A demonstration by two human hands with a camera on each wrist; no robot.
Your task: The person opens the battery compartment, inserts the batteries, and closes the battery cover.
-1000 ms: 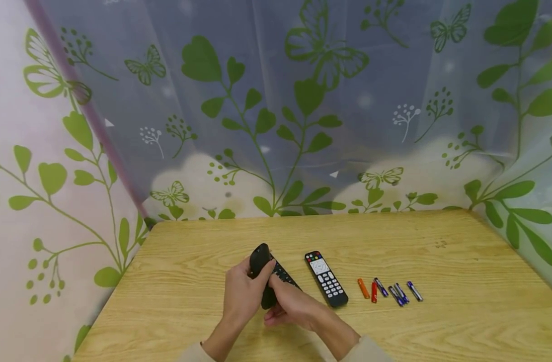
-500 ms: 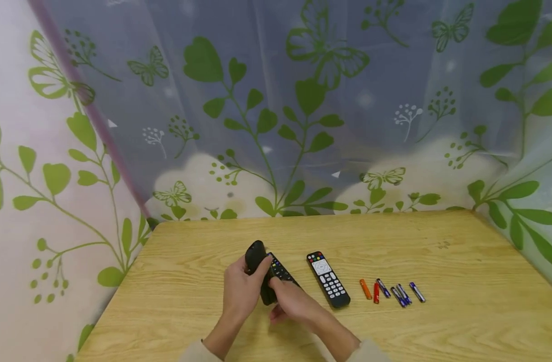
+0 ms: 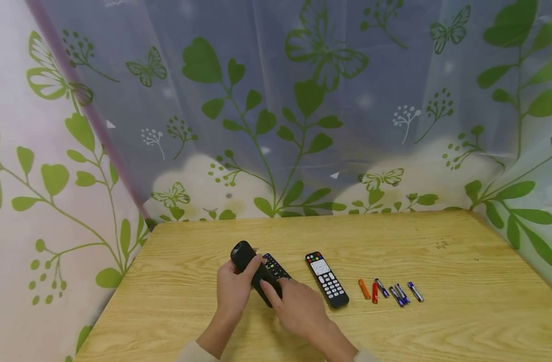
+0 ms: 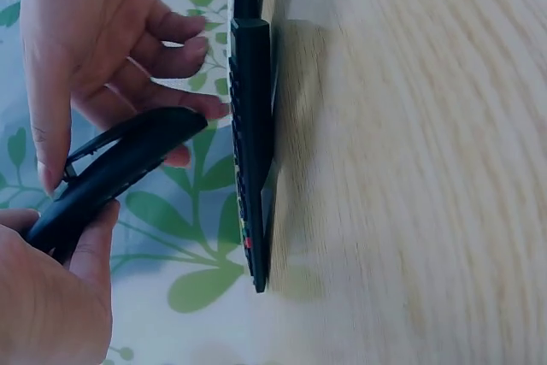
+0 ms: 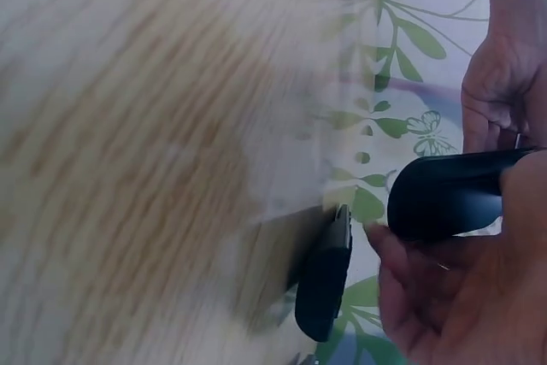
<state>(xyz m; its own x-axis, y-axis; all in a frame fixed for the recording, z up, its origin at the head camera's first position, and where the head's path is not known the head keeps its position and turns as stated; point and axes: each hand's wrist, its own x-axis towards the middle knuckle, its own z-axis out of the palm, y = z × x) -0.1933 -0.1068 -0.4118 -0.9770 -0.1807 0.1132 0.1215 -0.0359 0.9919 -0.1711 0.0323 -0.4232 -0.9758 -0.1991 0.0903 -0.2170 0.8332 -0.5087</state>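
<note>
There were three remote controls: one held black remote, one dark remote with coloured buttons and one remote with white buttons. Batteries numbered six: one orange battery, one red battery and four blue-and-silver batteries. Hands numbered two, the left hand and the right hand, and tables one.

The worktop has a yellowish wood grain. On it a black remote with coloured keys lies buttons up, its near end hidden from the head camera. Just right, slanted the same way, lies a black remote with white keys. Farther right are an orange battery, a red battery, a blue-and-silver battery, a side-by-side pair of similar batteries and, slightly apart, one last blue-and-silver cell.
</note>
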